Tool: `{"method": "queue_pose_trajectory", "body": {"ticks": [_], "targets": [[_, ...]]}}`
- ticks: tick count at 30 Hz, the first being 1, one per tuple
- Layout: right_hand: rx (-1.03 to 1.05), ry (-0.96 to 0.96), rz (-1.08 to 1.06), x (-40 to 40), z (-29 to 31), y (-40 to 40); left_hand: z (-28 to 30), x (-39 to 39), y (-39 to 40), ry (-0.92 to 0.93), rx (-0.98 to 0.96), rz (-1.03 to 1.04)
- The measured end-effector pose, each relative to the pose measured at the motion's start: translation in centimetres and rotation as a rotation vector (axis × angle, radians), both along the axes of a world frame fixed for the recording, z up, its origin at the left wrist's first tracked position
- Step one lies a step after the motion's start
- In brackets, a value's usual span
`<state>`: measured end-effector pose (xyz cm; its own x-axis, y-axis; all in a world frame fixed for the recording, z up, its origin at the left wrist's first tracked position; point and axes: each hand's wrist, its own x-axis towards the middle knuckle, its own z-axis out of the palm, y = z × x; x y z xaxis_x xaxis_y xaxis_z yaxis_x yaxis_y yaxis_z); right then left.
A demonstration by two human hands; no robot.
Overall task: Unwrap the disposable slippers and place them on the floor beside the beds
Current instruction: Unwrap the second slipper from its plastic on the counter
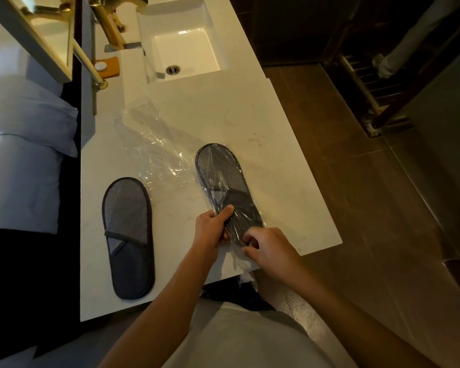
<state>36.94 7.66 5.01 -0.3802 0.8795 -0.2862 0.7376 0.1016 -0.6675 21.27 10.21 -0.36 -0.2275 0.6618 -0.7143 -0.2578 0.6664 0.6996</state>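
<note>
A grey slipper lies bare on the white counter, near its left front. A second grey slipper lies to its right, still inside clear plastic wrap. My left hand grips the toe end of this wrapped slipper, thumb on top. My right hand pinches the loose plastic at the same end, near the counter's front edge. An empty crumpled wrapper lies flat on the counter behind the two slippers.
A white sink basin with a brass tap sits at the counter's far end. A bed with white pillows is at the left. Brown tiled floor runs along the right, with a metal rack beyond.
</note>
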Motion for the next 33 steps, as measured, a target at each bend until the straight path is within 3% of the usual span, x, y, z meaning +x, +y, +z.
{"method": "queue_pose_trajectory", "body": {"ticks": [4, 8, 11, 15, 19, 20, 24, 27, 33], "targets": [[0.12, 0.109, 0.225, 0.8, 0.7, -0.2, 0.2, 0.1, 0.1, -0.017, 0.001, 0.006], [0.319, 0.001, 0.393, 1.7, 0.9, -1.4, 0.4, 0.2, 0.2, -0.048, -0.018, 0.029], [0.34, -0.074, 0.382, 2.2, 0.8, -2.7, 0.2, 0.1, 0.3, -0.087, -0.013, 0.054], [0.341, 0.035, 0.296, 3.2, 0.5, -4.3, 0.3, -0.1, 0.6, -0.104, -0.002, 0.071], [0.214, 0.084, -0.071, 3.3, 1.2, -5.3, 0.4, -0.6, 0.8, -0.104, 0.001, 0.064], [0.17, 0.174, -0.208, 3.1, 1.5, -5.3, 0.3, -0.6, 0.8, -0.115, -0.002, 0.061], [-0.436, 0.622, -0.735, 1.0, 3.2, -3.5, 0.2, -0.5, 0.6, -0.187, 0.011, 0.06], [-0.733, 0.769, -1.032, -0.7, 3.1, -1.9, 0.1, -0.4, 0.3, -0.183, 0.02, 0.04], [-0.708, 0.822, -1.238, -1.9, 1.8, -1.2, 0.3, -0.3, 0.2, -0.161, 0.032, 0.051]]}}
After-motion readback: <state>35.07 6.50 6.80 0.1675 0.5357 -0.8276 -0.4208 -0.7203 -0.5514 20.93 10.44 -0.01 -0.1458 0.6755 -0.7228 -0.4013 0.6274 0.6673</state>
